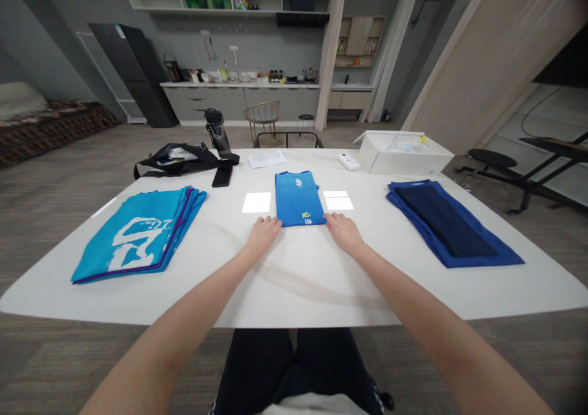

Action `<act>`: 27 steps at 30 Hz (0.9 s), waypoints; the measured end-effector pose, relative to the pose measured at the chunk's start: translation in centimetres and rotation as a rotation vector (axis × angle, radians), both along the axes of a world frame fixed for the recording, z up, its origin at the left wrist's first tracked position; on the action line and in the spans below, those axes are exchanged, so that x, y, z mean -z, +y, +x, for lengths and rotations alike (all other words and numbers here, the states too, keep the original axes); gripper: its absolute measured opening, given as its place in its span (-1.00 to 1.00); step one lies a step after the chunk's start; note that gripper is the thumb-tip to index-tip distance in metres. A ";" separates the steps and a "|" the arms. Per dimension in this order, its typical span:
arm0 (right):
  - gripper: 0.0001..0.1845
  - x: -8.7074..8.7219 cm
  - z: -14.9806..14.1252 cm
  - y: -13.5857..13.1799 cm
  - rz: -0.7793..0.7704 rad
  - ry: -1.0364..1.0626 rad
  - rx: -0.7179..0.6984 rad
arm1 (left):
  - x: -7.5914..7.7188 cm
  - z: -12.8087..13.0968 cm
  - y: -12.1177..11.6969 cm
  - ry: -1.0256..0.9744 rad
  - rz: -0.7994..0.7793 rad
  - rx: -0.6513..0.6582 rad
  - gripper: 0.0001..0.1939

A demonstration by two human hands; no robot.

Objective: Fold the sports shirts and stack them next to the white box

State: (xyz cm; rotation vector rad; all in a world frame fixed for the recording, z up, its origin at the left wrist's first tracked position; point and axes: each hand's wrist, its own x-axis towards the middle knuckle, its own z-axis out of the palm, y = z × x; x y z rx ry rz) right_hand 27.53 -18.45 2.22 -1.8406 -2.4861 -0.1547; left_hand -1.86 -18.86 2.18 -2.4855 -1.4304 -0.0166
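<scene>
A folded blue T-shirt point(297, 197) with a white emblem and small yellow and white marks lies in the middle of the white table. My left hand point(265, 233) grips its near left corner, fingers closed on the cloth. At the near right corner, my right hand point(342, 230) pinches the same edge. To the left is a stack of folded shirts point(138, 237), bright turquoise with white lettering on top. On the right rest folded dark navy and blue garments point(448, 222), one upon another.
Beyond the shirt are a black bag point(177, 160), a black bottle point(217, 132), a phone point(222, 176), a paper sheet point(267, 159), a white handheld device point(348, 162) and an open white box point(404, 157). The white table point(316, 304) has a rounded near edge.
</scene>
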 end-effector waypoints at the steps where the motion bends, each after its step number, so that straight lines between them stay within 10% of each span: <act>1: -0.63 0.0 -0.1 0.3 -0.008 0.002 0.002 | 0.1 0.1 0.1 -0.002 0.002 -0.006 -0.72; 10: -0.64 -0.2 -0.7 0.3 -0.042 0.004 -0.042 | -0.2 -0.2 -0.1 -0.051 -0.045 -0.042 -0.76; 23: -0.79 -3.2 2.7 -11.8 -0.368 0.186 -0.294 | -1.1 -1.5 -12.9 -0.165 -0.254 0.153 -0.88; 27: -0.87 -4.1 2.9 -12.3 -0.585 0.394 -0.245 | -2.0 -1.5 -13.3 -0.319 -0.380 0.210 -0.91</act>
